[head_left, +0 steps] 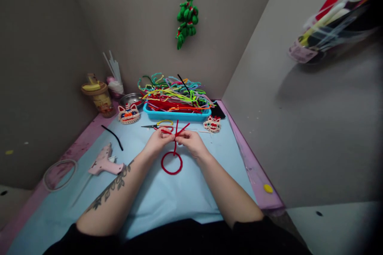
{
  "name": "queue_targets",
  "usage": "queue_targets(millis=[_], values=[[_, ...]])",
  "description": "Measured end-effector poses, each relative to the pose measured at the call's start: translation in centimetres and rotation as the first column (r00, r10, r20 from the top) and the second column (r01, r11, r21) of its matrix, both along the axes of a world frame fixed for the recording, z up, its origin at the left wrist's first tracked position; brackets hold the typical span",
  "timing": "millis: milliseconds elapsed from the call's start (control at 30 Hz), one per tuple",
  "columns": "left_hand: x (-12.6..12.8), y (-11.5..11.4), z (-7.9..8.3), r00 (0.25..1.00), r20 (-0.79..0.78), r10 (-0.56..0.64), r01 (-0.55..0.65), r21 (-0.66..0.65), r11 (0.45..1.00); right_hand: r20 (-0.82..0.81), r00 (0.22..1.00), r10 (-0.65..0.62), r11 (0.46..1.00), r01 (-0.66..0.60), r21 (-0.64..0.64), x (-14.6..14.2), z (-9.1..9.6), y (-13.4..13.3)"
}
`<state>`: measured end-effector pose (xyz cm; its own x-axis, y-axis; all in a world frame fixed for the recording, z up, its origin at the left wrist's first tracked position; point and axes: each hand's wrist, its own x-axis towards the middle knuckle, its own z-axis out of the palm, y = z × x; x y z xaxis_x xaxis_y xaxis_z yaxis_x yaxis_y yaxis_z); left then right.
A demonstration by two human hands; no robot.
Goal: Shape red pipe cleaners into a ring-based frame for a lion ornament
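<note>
Red pipe cleaners [175,148] are pinched between the fingertips of both hands, above the middle of the blue cloth. My left hand [160,140] grips them from the left and my right hand [190,142] from the right, with the fingertips almost meeting. Loose red ends stick up and out over the fingers. A straight red stem runs down from the grip to a red ring [172,173], which hangs or lies just below the hands. Just beyond the left fingers lie scissors [149,126] with yellow and red handles, partly hidden.
Behind the hands a blue tray [176,116] overflows with colourful pipe cleaners. Small lion-face crafts [129,114] flank it. At left lie a pink glue gun [105,162] and a black pipe cleaner [113,136], with a cup [101,99] farther back. A yellow cap [268,188] sits at right.
</note>
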<state>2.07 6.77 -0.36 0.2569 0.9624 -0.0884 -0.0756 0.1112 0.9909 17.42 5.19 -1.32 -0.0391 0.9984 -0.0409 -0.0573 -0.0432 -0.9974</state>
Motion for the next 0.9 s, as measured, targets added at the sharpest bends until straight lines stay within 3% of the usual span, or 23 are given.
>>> queue_targets(millis=[67, 233, 400, 567, 700, 900], values=[[-0.4, 0.2, 0.1, 0.999, -0.032, -0.002, 0.004, 0.033, 0.999, -0.014, 0.999, -0.043, 0.999, 0.043, -0.013, 0.1, 0.0, 0.1], [-1.2, 0.9, 0.0, 0.983, -0.119, 0.141, -0.111, 0.227, 0.967, -0.002, 0.994, -0.113, 0.993, 0.113, -0.014, 0.5, -0.1, 0.3], [-1.6, 1.0, 0.0, 0.956, -0.23, 0.18, -0.115, 0.272, 0.955, 0.038, 0.995, -0.094, 0.996, 0.094, 0.001, 0.4, -0.4, 0.3], [-2.2, 1.4, 0.2, 0.963, -0.227, 0.144, -0.099, 0.198, 0.975, 0.064, 0.996, -0.065, 0.997, 0.063, 0.039, 0.3, -0.5, 0.4], [-2.5, 1.9, 0.3, 0.977, -0.189, 0.098, -0.076, 0.121, 0.99, 0.141, 0.98, -0.142, 0.984, 0.125, 0.124, 0.1, -0.6, 0.5], [-2.2, 2.0, 0.3, 0.978, -0.162, 0.129, -0.115, 0.096, 0.989, 0.16, 0.98, -0.116, 0.987, 0.096, 0.126, 0.0, -0.7, 0.5]])
